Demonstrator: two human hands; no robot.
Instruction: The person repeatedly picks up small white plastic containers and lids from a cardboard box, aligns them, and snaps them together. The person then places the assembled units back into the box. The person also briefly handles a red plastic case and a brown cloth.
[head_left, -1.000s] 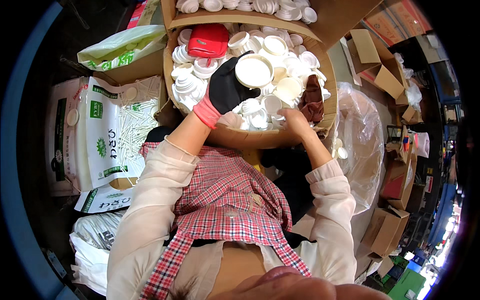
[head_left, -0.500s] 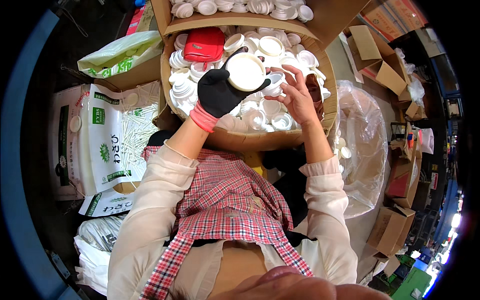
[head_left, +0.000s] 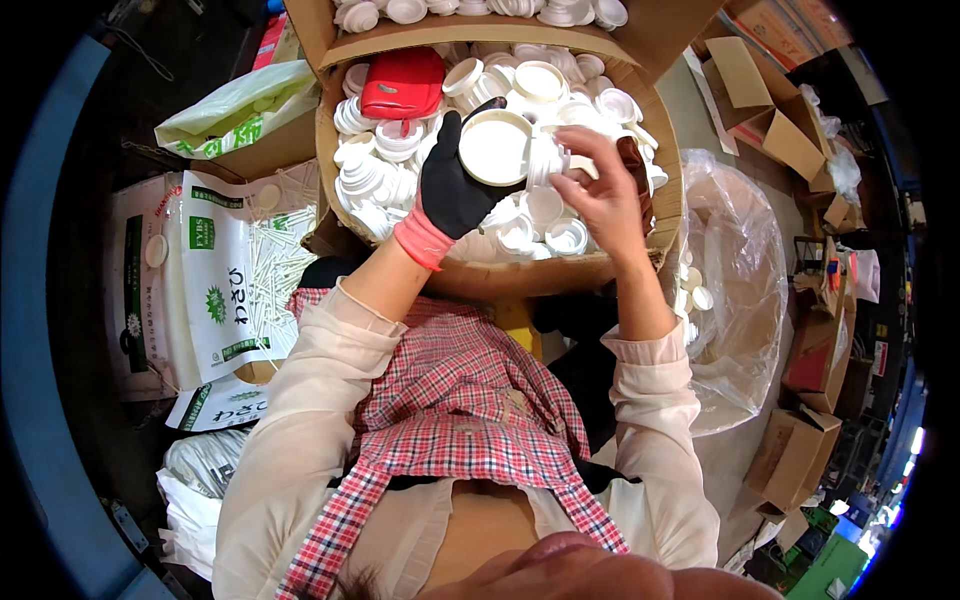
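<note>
My left hand (head_left: 455,180), in a black glove with a pink cuff, holds a round white plastic lid (head_left: 496,148) with its hollow side up and its rim tilted toward me. The gloved fingers wrap under and behind it. My right hand (head_left: 600,190) is bare, just right of the lid, with thumb and fingers curved and apart. Ribbed white plastic (head_left: 545,158) shows between the two hands; I cannot tell whether the right fingertips touch it. Below both hands, a cardboard box (head_left: 560,275) is filled with similar white lids (head_left: 370,178).
A red pouch (head_left: 402,84) lies on the lids. White sticks (head_left: 280,270) rest on printed sacking (head_left: 215,290) at left. A clear plastic bag (head_left: 740,300) with several pale caps stands at right. Behind is another box (head_left: 480,42) of lids; open cartons (head_left: 795,455) line the right.
The held lid has tipped, showing more of its hollow inside, and my left hand has shifted slightly right. My right fingers have curled and moved a little right.
</note>
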